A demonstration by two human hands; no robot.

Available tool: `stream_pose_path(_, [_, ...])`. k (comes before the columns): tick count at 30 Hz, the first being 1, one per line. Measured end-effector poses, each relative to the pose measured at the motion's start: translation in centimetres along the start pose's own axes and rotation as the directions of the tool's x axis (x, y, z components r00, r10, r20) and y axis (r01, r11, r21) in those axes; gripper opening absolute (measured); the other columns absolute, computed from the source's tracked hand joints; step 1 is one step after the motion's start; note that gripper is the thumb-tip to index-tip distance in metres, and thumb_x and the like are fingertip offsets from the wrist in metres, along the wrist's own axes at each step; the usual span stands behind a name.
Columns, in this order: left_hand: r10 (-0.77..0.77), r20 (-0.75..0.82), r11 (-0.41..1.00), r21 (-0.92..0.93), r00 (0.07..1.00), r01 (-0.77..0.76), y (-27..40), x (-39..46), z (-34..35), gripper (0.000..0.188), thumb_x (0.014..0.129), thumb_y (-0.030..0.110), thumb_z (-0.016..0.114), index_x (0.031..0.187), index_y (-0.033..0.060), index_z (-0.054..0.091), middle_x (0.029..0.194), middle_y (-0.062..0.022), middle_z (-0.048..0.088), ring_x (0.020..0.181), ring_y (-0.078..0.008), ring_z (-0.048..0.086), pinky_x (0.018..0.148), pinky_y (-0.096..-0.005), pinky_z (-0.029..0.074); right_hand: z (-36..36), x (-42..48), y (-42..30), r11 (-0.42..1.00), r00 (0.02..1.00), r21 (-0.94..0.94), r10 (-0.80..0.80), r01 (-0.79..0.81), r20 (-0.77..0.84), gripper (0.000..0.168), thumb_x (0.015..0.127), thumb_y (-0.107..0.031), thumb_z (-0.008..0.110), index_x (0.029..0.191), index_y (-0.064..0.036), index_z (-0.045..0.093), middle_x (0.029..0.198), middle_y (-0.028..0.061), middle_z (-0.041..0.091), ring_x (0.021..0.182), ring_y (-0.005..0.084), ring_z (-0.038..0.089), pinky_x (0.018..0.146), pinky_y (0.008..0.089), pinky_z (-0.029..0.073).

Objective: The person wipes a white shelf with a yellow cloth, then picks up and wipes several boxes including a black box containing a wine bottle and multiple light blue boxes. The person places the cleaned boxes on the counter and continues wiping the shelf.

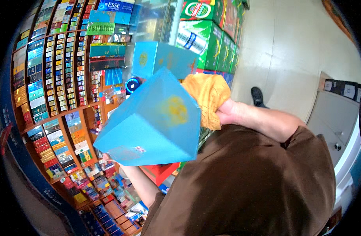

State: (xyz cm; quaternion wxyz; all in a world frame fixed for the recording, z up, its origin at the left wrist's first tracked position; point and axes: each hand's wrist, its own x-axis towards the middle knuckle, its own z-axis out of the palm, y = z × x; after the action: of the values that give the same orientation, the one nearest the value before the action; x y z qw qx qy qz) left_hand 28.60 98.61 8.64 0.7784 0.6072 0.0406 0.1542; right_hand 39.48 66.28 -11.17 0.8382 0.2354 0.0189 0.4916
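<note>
A large blue box [145, 132] with a yellow emblem is lifted in front of my chest, tilted so a corner points forward. My left hand [107, 157] supports it at its lower left edge, the fingers mostly hidden behind the box. In my right hand [227, 111] is a bunched yellow-orange cloth [208, 97], close beside the box's right side; whether the cloth touches the box I cannot tell. Just beyond stands a second blue box [173, 59] with similar yellow marks.
Shelves of cigarette packs [61, 76] fill the left side. Green beer cartons [210, 44] are stacked ahead, next to a glass case [152, 23]. Small bottles [114, 96] stand left of the box. A grey cabinet [333, 118] and tiled floor [286, 44] lie to the right.
</note>
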Motion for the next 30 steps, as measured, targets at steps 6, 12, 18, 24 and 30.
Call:
stream_pose_path(6, [-0.310, 0.064, 0.943, -0.102, 0.948, 0.316, -12.9, -3.0, 6.3, 0.101, 0.074, 0.056, 0.077, 0.152, 0.0062, 0.037, 0.140, -0.0166, 0.053, 0.125, -0.0347, 0.053, 0.106, -0.0534, 0.045, 1.5, -8.6, -7.5, 0.964, 0.949, -0.066, -0.264, 0.257, -0.172, 0.048, 0.097, -0.043, 0.062, 0.125, -0.004, 0.062, 0.125, 0.0134, 0.067, 0.108, 0.0238, 0.065, 0.095, 0.0454, 0.054])
stream_pose_path(12, [-0.705, 0.123, 0.665, -0.228, 0.699, 0.711, -26.3, -0.6, 13.6, 0.073, 0.102, 0.059, 0.036, 0.153, 0.0067, 0.034, 0.155, -0.0138, 0.041, 0.142, -0.0344, 0.040, 0.120, -0.0504, 0.027, 3.3, -16.1, -17.9, 0.772, 0.801, -0.490, -0.557, 0.404, -0.217, 0.057, 0.098, -0.054, 0.055, 0.130, -0.007, 0.060, 0.128, 0.0124, 0.066, 0.114, 0.0276, 0.063, 0.098, 0.0491, 0.053])
stream_pose_path(18, [-0.815, 0.134, 0.550, -0.128, 0.563, 0.826, -31.5, 10.7, 20.3, 0.085, 0.085, 0.083, 0.045, 0.144, 0.0217, 0.049, 0.148, -0.0004, 0.052, 0.135, -0.0274, 0.048, 0.108, -0.0603, 0.034, 11.5, -10.3, -24.4, 0.467, 0.778, -0.815, -0.627, 0.343, -0.032, 0.066, 0.096, -0.055, 0.058, 0.139, -0.005, 0.052, 0.137, 0.0136, 0.060, 0.119, 0.0256, 0.061, 0.102, 0.0423, 0.052])
stream_pose_path(24, [-0.702, -0.073, 0.679, -0.372, 0.709, 0.633, -38.9, 18.2, 21.9, 0.087, 0.094, 0.079, 0.030, 0.155, 0.0172, 0.026, 0.154, -0.0044, 0.044, 0.137, -0.0213, 0.046, 0.114, -0.0430, 0.033, 13.2, 1.3, -29.0, 0.348, 0.752, -0.905, -0.658, 0.244, -0.050, 0.058, 0.101, -0.051, 0.052, 0.137, -0.007, 0.055, 0.131, 0.0089, 0.063, 0.117, 0.0220, 0.061, 0.100, 0.0409, 0.052])
stream_pose_path(30, [-0.692, -0.120, 0.659, -0.508, 0.712, 0.554, -41.3, 16.5, 22.8, 0.085, 0.098, 0.075, 0.021, 0.162, 0.0255, -0.005, 0.168, -0.0025, 0.014, 0.150, -0.0284, 0.025, 0.122, -0.0405, 0.019, 4.8, 7.8, -34.2, 0.290, 0.854, -0.942, -0.521, 0.168, -0.008, 0.053, 0.103, -0.048, 0.051, 0.139, -0.009, 0.052, 0.134, 0.0075, 0.061, 0.120, 0.0211, 0.059, 0.106, 0.0393, 0.047])
